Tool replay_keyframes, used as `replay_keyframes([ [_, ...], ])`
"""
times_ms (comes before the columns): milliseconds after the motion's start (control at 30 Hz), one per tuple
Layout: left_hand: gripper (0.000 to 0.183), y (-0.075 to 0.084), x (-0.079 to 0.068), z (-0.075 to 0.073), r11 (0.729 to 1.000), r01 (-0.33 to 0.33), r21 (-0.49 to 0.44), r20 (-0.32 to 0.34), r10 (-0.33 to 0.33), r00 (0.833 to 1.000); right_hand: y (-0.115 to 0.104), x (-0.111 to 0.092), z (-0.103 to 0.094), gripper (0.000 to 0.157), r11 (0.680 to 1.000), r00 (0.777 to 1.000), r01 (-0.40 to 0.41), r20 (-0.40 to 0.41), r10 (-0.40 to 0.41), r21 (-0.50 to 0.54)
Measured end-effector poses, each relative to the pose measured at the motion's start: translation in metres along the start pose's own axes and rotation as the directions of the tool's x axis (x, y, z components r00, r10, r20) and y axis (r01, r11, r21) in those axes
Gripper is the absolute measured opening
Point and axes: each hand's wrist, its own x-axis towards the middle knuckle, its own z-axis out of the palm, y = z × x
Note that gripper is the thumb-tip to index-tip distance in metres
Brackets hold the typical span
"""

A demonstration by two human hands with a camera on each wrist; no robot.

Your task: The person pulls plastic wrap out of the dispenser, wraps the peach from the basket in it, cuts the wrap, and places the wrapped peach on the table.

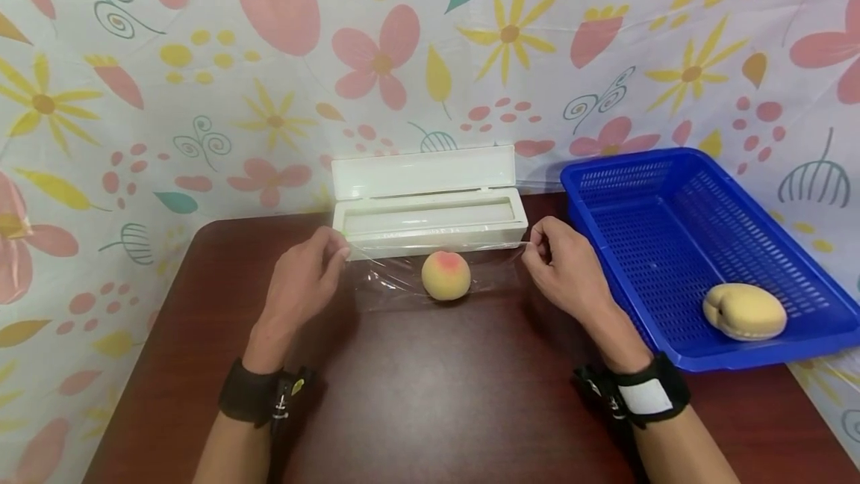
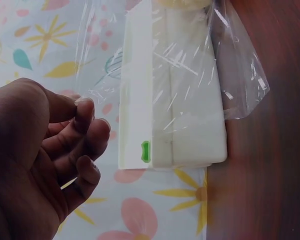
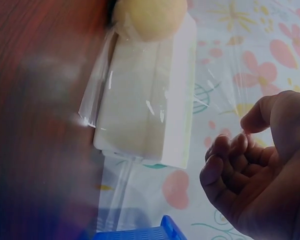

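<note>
One clear plastic-wrap sheet (image 1: 386,282), long axis left to right, in front of a white dispenser box (image 1: 497,236), peach (image 1: 446,276) near mid-sheet — left hand (image 1: 305,272) and right hand (image 1: 566,264) pinching the sheet's far corners, fingers curled.

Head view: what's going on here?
A person's left hand and right hand pinch a clear film, its upper edge stretched between them. A peach sits between the hands, in front of an open white box. A yellow fruit lies in the blue basket at right.
</note>
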Motion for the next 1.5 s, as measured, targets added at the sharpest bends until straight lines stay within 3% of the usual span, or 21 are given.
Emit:
replay_keyframes([
  [367, 0.011, -0.007, 0.004, 0.004, 0.999, 0.028, -0.022, 0.011, -0.027, 1.000, 0.004, 0.006, 0.009, 0.008, 1.000, 1.000, -0.013, -0.002, 0.013, 0.000],
  [733, 0.011, -0.016, 0.009, 0.010, 0.999, 0.045, -0.029, 0.027, -0.044, 0.999, 0.010, 0.015, 0.020, 0.004, 0.997, 0.995, 0.078, -0.056, -0.077, 0.025],
  [967, 0.011, -0.022, 0.017, 0.016, 0.998, 0.029, -0.055, 0.014, -0.028, 1.000, 0.018, 0.019, 0.029, 0.004, 0.999, 0.997, 0.045, -0.059, -0.044, 0.011],
  [1500, 0.008, -0.027, 0.021, 0.027, 0.995, 0.080, -0.054, 0.012, -0.080, 0.997, 0.030, 0.027, 0.043, 0.004, 1.000, 0.998, 0.029, -0.049, -0.029, 0.006],
])
